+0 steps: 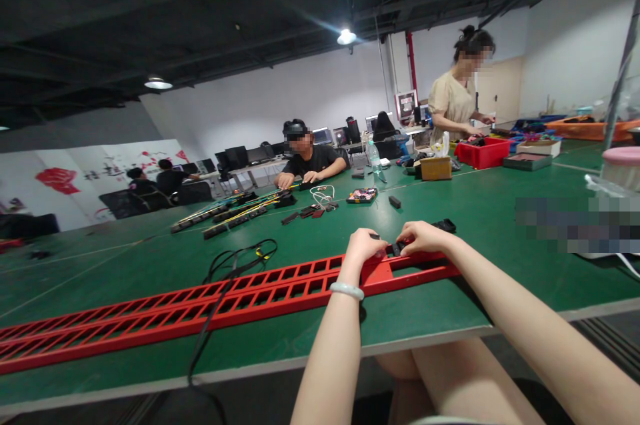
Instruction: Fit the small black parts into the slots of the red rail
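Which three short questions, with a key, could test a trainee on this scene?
1. True or false: the bracelet is on the right wrist.
2. Which colour is the long frame beneath the left hand and right hand: (a) blue, (b) red, (c) white?
3. On which side of the red bin, in the picture, does the bottle stand?

Key: 1. False, the bracelet is on the left wrist; 2. b; 3. left.
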